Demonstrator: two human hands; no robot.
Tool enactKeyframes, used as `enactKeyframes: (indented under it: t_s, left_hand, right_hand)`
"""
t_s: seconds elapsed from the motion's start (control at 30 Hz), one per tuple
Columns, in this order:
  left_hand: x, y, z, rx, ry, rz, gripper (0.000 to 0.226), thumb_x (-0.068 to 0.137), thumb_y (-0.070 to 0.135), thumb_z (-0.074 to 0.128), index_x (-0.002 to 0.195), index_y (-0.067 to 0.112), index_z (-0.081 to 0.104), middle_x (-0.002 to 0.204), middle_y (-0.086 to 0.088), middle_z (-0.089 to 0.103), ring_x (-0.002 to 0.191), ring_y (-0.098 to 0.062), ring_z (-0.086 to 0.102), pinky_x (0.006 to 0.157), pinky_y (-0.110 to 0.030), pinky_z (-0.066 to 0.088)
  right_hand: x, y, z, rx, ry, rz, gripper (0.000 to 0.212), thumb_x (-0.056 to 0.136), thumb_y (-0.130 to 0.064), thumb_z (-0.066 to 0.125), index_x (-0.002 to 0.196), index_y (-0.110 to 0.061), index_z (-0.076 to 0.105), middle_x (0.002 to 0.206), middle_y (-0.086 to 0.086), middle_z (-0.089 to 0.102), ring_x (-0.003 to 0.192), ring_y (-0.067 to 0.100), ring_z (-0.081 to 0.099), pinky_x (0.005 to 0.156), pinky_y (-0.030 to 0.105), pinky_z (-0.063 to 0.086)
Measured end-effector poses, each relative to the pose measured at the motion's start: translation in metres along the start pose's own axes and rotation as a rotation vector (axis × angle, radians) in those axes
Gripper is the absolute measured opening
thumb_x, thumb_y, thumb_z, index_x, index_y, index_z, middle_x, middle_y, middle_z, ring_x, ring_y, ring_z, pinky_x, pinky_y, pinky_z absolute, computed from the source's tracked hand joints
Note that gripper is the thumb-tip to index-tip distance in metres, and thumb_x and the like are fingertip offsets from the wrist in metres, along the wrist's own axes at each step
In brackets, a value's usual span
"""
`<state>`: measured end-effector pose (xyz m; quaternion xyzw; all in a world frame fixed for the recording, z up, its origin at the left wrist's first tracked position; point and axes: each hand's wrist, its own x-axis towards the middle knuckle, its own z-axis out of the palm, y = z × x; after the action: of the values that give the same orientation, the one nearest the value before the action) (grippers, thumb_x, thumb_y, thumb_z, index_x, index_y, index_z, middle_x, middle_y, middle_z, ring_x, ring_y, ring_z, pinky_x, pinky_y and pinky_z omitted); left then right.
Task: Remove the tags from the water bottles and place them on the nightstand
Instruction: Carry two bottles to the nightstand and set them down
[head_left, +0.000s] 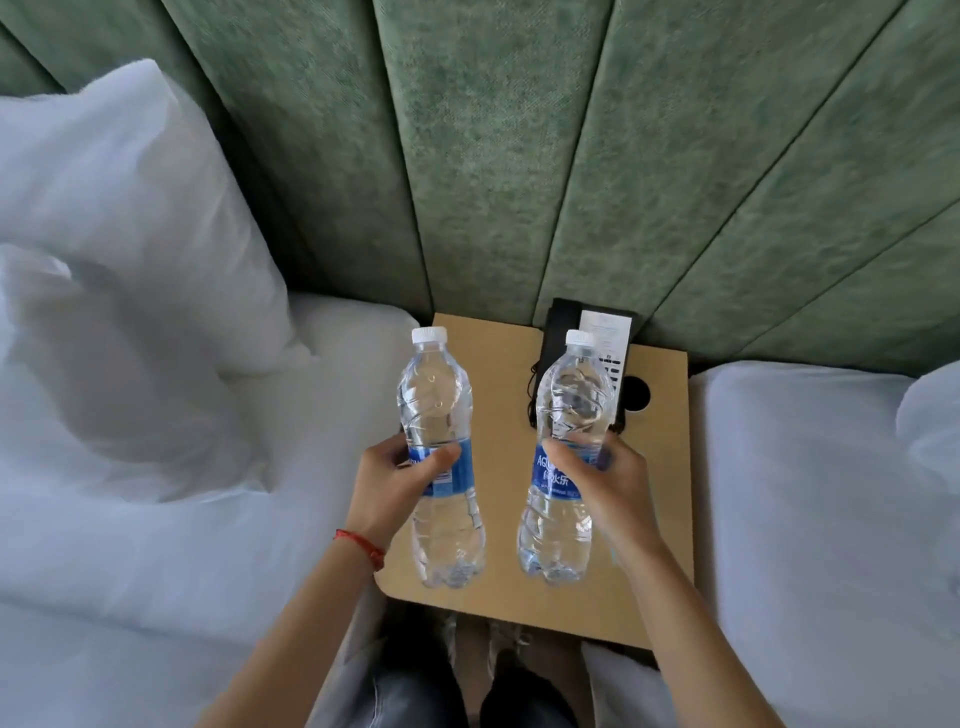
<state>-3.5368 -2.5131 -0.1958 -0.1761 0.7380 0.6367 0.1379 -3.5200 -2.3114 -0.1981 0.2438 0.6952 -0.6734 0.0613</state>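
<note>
From the head view, looking down between two beds, the left hand (400, 480) wraps around the blue label band of the left water bottle (441, 457), thumb across the front and fingers curled behind, closed firmly on it. The right hand (608, 488) grips the right water bottle (566, 462) in the same way, thumb laid over the blue label with the fingers curving round the far side. Both bottles are clear, full of water, capped in white and held roughly upright, leaning a little toward each other's outer sides, over the tan nightstand (504, 587); whether their bases touch the top or hang just above it cannot be told. No tag can be made out on either neck. A thin red cord (363, 545) circles the left wrist. At the back of the nightstand, partly behind the right bottle, lies a black telephone (566, 325) with a white card (608, 332) on it, and just beside it a round black hole (635, 395) in the tabletop. White bedding (156, 415) and a pillow (130, 208) fill the left side, another white bed (805, 493) the right, and a green padded headboard (493, 156) rises behind. Below the nightstand edge the person's dark trousers (415, 686) show.
</note>
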Motion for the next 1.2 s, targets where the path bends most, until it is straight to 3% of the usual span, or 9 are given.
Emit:
enactKeyframes:
  t_s: [0.1,0.23,0.33,0.47,0.67,0.87,1.0,1.1,1.2]
  left_hand:
    - [0.039,-0.006,-0.001,0.022,-0.029,0.018,0.014,0.069,0.019,0.077,0.079,0.015,0.068,0.063,0.009,0.069,0.062,-0.001,0.065,0.054,-0.014,0.05]
    - [0.087,-0.018,-0.002,0.052,-0.057,0.05,0.017,0.062,0.026,0.073,0.077,0.022,0.065,0.062,0.019,0.068,0.062,0.004,0.063,0.054,-0.011,0.049]
    - [0.123,-0.029,-0.004,0.076,-0.069,0.09,0.021,0.06,0.028,0.073,0.079,0.023,0.065,0.066,0.015,0.07,0.067,0.005,0.064,0.058,-0.011,0.049]
    - [0.172,-0.048,-0.002,0.15,-0.051,0.147,0.024,0.068,0.004,0.078,0.086,0.012,0.064,0.08,0.003,0.068,0.068,0.006,0.063,0.06,-0.009,0.049]
    - [0.228,-0.072,0.007,0.244,0.012,0.189,0.03,0.063,0.009,0.082,0.088,0.01,0.065,0.077,0.01,0.065,0.066,0.014,0.059,0.059,-0.003,0.044]
    - [0.262,-0.083,0.016,0.278,0.03,0.21,0.034,0.063,0.006,0.081,0.088,0.014,0.059,0.074,0.017,0.059,0.064,0.02,0.055,0.058,0.0,0.041]
    - [0.279,-0.089,0.02,0.272,0.027,0.208,0.04,0.062,0.007,0.082,0.081,0.029,0.054,0.075,0.018,0.059,0.064,0.018,0.056,0.059,-0.001,0.042]
    - [0.285,-0.09,0.022,0.278,0.008,0.222,0.044,0.056,0.019,0.086,0.077,0.038,0.051,0.075,0.019,0.059,0.065,0.017,0.055,0.061,-0.001,0.042]
    - [0.289,-0.092,0.025,0.248,-0.016,0.206,0.043,0.048,0.036,0.078,0.084,0.03,0.057,0.077,0.02,0.06,0.068,0.014,0.056,0.063,-0.002,0.042]
  right_hand:
    - [0.028,0.008,0.015,-0.012,0.037,-0.03,0.015,0.073,-0.006,0.075,0.08,-0.011,0.063,0.057,-0.02,0.065,0.056,-0.006,0.059,0.053,0.007,0.042]
    - [0.069,0.022,0.035,-0.048,0.076,-0.058,0.021,0.07,-0.012,0.078,0.086,-0.018,0.066,0.079,-0.007,0.072,0.077,0.007,0.067,0.073,0.024,0.052]
    - [0.101,0.033,0.048,-0.075,0.105,-0.079,0.026,0.068,-0.017,0.08,0.089,-0.021,0.065,0.086,-0.006,0.073,0.084,0.009,0.068,0.081,0.033,0.053]
    - [0.142,0.049,0.062,-0.089,0.133,-0.114,0.033,0.065,-0.018,0.081,0.091,-0.027,0.063,0.09,-0.009,0.071,0.087,0.008,0.067,0.082,0.03,0.052]
    - [0.19,0.072,0.076,-0.223,0.162,-0.196,0.047,0.057,-0.036,0.078,0.098,-0.028,0.057,0.094,-0.004,0.069,0.091,0.014,0.067,0.083,0.034,0.053]
    - [0.223,0.088,0.085,-0.36,0.178,-0.247,0.056,0.059,-0.03,0.085,0.104,-0.014,0.056,0.089,-0.012,0.064,0.085,0.005,0.062,0.08,0.031,0.052]
    - [0.239,0.096,0.088,-0.306,0.155,-0.242,0.055,0.062,-0.017,0.084,0.103,-0.026,0.049,0.089,-0.027,0.057,0.083,-0.019,0.055,0.077,0.012,0.044]
    - [0.248,0.102,0.091,-0.304,0.123,-0.235,0.058,0.063,-0.014,0.083,0.107,-0.026,0.047,0.089,-0.028,0.055,0.081,-0.024,0.053,0.071,0.001,0.04]
    - [0.253,0.109,0.092,-0.32,0.119,-0.224,0.062,0.062,-0.017,0.084,0.114,-0.018,0.051,0.092,-0.027,0.058,0.082,-0.02,0.055,0.076,0.01,0.045]
